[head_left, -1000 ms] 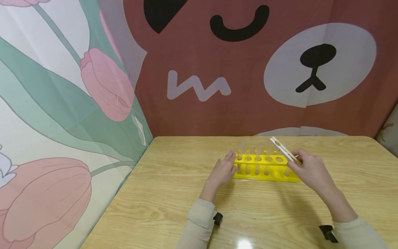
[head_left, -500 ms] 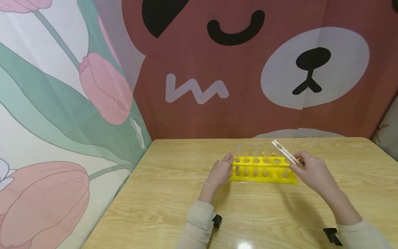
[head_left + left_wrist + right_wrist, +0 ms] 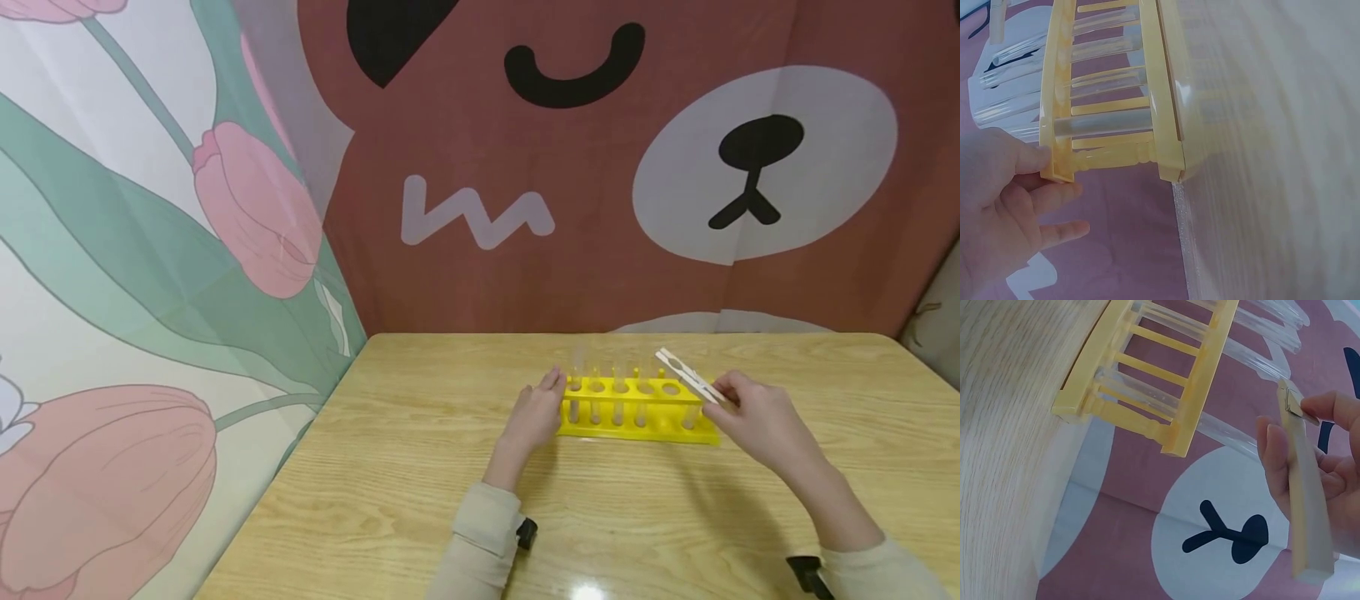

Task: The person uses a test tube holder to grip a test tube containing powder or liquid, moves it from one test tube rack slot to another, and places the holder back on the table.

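A yellow test tube rack [image 3: 637, 432] stands upright on the table, with several clear test tubes [image 3: 1107, 123] in it. One hole toward its right has no tube, and a single test tube [image 3: 1141, 392] sits at the right end. My left hand [image 3: 534, 414] pinches the left end of the rack's upper plate [image 3: 1057, 144] between thumb and finger, its other fingers extended. Above the rack's right end, my right hand [image 3: 765, 418] holds a pale wooden test tube holder [image 3: 684, 372], tilted with its jaws pointing up and left. Thumb and fingers grip it near the metal spring [image 3: 1292, 403].
The wood-grain table [image 3: 390, 483] extends on both sides of the rack and in front. Behind its far edge hangs a printed bear cloth [image 3: 480, 283]; a tulip-print cloth [image 3: 255, 208] hangs at the left.
The test tube holder's jaws have dipped slightly and my right hand has shifted a little right. The left hand stays on the rack's end; the head view has shifted slightly.
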The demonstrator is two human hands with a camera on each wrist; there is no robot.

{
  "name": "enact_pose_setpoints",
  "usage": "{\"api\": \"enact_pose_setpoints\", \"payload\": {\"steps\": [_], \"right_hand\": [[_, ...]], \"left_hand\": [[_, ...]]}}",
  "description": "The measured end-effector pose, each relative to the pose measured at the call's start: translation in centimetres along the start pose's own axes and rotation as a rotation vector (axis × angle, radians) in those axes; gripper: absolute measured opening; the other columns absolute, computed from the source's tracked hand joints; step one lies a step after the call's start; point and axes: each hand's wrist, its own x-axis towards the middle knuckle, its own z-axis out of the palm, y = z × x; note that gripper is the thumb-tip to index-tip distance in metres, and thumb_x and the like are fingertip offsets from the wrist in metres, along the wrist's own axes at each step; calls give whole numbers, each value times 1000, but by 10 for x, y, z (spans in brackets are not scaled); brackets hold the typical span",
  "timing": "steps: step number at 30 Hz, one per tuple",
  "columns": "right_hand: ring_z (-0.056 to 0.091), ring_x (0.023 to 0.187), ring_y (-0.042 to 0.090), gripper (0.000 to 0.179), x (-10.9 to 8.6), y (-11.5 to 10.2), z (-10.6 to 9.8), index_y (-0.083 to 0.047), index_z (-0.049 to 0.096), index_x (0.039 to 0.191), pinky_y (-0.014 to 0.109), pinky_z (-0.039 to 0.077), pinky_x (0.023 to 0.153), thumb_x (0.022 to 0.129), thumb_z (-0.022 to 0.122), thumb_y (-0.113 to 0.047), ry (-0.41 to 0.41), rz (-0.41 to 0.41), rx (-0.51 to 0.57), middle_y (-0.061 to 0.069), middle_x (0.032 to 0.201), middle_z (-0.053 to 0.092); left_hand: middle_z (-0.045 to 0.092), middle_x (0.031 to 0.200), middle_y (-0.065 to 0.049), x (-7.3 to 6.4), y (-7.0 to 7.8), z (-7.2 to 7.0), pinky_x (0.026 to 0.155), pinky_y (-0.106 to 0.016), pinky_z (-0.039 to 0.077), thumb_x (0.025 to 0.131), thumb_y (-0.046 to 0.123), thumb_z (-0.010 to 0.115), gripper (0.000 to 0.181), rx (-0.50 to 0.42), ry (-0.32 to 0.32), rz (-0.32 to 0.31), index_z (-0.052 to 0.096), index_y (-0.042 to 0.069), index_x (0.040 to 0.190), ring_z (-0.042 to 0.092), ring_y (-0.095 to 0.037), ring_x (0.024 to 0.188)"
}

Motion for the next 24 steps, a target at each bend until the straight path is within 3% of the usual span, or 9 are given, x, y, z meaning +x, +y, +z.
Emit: {"api": "enact_pose_setpoints", "payload": {"steps": [9,24], "right_hand": [[36,47,14,18,-1,1,0,2,55,90,27,28,39,80,58,-13,-38,5,-54,0,58,41],[37,48,15,18,-2,4,0,0,56,88,27,27,39,79,61,-15,-110,36,-79,-2,61,45]], "left_hand": [[40,136,-9,1,0,1,92,-42,39,84,4,54,48,32,-22,-5,44,2,131,35,-16,125],[39,137,-9,2,2,-1,94,-42,37,85,4,52,48,32,-40,-19,43,2,132,34,-15,126]]}}
